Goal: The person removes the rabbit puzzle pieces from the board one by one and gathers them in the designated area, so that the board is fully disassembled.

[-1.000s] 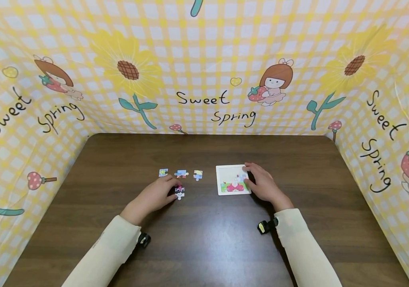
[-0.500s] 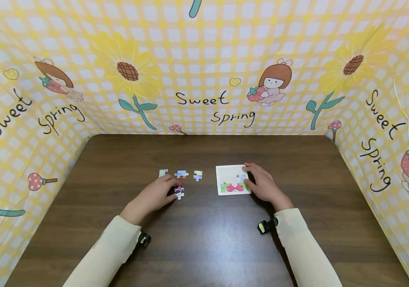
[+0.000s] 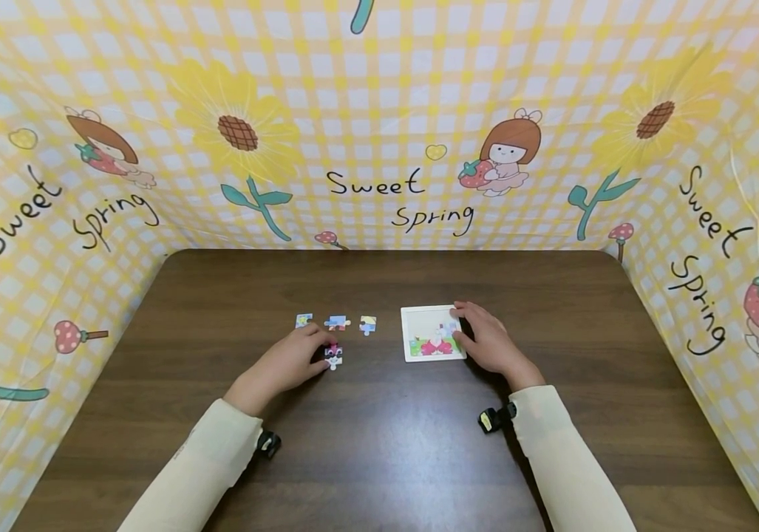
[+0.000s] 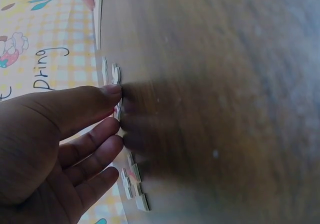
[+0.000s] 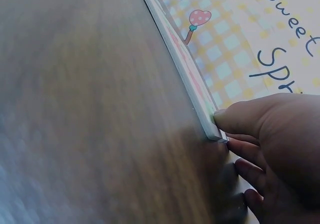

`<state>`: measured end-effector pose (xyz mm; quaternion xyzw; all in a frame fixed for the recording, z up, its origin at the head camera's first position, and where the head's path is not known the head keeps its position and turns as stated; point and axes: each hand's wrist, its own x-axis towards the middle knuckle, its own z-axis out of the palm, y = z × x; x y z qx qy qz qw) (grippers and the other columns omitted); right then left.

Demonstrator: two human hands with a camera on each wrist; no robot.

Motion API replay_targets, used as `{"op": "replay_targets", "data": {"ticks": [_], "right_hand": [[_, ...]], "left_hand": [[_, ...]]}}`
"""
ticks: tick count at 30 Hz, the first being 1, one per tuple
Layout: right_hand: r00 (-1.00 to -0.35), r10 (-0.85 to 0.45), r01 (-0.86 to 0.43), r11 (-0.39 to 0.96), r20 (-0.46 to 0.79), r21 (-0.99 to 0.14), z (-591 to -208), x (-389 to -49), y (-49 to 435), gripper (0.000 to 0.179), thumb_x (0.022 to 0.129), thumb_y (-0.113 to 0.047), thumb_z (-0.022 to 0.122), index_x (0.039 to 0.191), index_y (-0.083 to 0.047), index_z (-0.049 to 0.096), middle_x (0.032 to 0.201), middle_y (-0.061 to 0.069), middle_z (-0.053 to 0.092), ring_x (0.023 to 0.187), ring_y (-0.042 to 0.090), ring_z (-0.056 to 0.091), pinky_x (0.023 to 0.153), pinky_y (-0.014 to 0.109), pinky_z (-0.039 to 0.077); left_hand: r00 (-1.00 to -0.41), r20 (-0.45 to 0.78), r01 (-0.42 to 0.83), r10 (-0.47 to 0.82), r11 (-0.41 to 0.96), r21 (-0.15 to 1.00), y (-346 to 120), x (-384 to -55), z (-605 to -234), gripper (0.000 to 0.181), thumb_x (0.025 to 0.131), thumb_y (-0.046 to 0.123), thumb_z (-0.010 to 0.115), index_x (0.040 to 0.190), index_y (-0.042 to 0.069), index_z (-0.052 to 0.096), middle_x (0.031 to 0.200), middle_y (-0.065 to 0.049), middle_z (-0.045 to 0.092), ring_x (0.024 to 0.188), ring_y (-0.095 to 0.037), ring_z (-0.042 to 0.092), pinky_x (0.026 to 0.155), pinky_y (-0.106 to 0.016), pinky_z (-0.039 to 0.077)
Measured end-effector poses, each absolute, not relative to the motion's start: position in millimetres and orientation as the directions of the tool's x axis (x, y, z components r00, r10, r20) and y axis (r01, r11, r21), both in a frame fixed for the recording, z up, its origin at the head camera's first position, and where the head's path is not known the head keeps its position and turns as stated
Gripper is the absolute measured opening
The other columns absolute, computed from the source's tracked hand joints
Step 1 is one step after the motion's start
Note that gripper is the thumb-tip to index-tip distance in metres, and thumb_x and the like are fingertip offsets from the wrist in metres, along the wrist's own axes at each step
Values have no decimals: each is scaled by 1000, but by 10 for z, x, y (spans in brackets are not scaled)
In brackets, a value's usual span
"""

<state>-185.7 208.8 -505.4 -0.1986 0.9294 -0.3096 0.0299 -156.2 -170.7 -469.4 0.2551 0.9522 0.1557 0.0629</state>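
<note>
My left hand (image 3: 289, 362) pinches a pink, black and white jigsaw puzzle piece (image 3: 333, 356) between thumb and fingers. That piece lies flat on the table, and its far part is hidden by the fingers. At the right edge of a white-framed puzzle board (image 3: 406, 336), my right hand (image 3: 488, 341) grips the frame. Its thumb lies on top of the rim in the right wrist view, with fingers along the outer side. Pink, green and white picture pieces fill the board's lower and right part; the upper left shows bare white.
Behind my left hand, three loose puzzle pieces lie in a row: a left one (image 3: 303, 320), a middle one (image 3: 337, 323) and a right one (image 3: 368, 324). A yellow checked cloth (image 3: 379, 133) walls the back and sides of the brown table (image 3: 379, 443).
</note>
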Motion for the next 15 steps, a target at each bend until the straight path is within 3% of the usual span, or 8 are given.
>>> {"op": "replay_targets", "data": {"ticks": [6, 12, 15], "right_hand": [[-913, -402, -365, 722, 73, -587, -5082, -1867, 2089, 46, 98, -21, 59, 138, -1, 49, 151, 13, 38, 142, 33, 25, 110, 59, 19], [-886, -456, -409, 691, 79, -596, -5060, -1869, 2140, 51, 98, -25, 60, 140, 1, 47, 153, 16, 35, 143, 37, 22, 111, 59, 19], [-874, -481, -421, 678, 68, -602, -5037, -1863, 2169, 56, 97, -27, 61, 143, 1, 44, 154, 17, 31, 144, 37, 19, 111, 60, 18]], "left_hand": [[-864, -47, 461, 501, 826, 324, -1706, -1560, -4694, 36, 88, 18, 73, 122, 7, 65, 116, -10, 59, 105, -25, 59, 92, -43, 48], [-866, -15, 468, 500, 820, 330, -1546, -1584, -4581, 36, 91, 22, 69, 124, 8, 63, 109, -6, 59, 90, -19, 56, 83, -38, 49], [-864, -15, 467, 504, 810, 354, -1372, -1609, -4495, 38, 92, 25, 68, 127, 9, 61, 116, -5, 60, 98, -20, 59, 87, -39, 49]]}}
